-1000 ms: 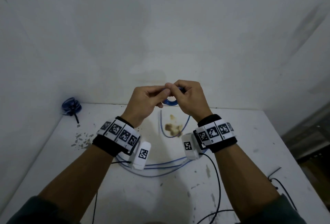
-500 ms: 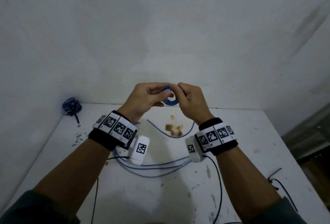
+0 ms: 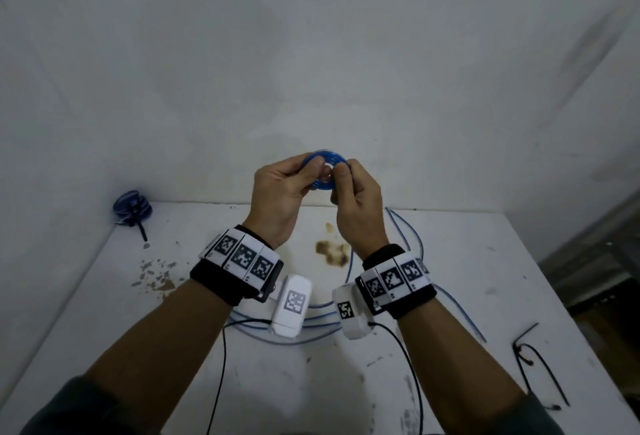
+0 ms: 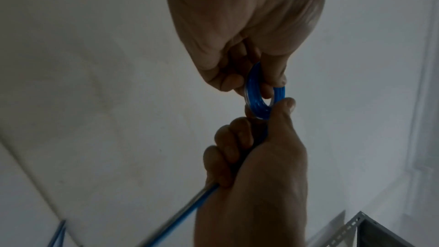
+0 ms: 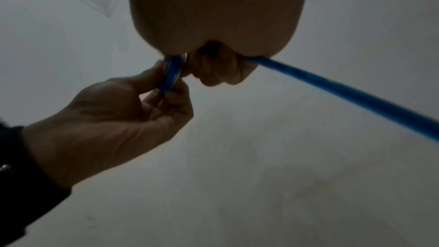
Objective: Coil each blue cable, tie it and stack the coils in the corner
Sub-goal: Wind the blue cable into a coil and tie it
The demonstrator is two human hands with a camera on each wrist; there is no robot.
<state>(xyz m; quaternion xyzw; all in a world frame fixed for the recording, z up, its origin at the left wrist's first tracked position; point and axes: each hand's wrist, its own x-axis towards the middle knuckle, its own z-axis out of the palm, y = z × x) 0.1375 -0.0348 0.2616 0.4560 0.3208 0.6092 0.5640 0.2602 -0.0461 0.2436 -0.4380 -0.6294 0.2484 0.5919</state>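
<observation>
Blue coil [image 3: 323,171] between both hands [image 3: 318,192]

loose blue cable [image 3: 446,299] and black ties [image 3: 533,362] clutter the table [image 3: 363,382] under both hands.

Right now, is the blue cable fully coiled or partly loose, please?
Partly loose: both hands, left hand and right hand, pinch a small ring of blue cable, while its tail trails across the white table.

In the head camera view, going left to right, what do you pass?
stacked coils in the corner → left hand → blue coil being wound → right hand → black ties near the table's right edge.
</observation>
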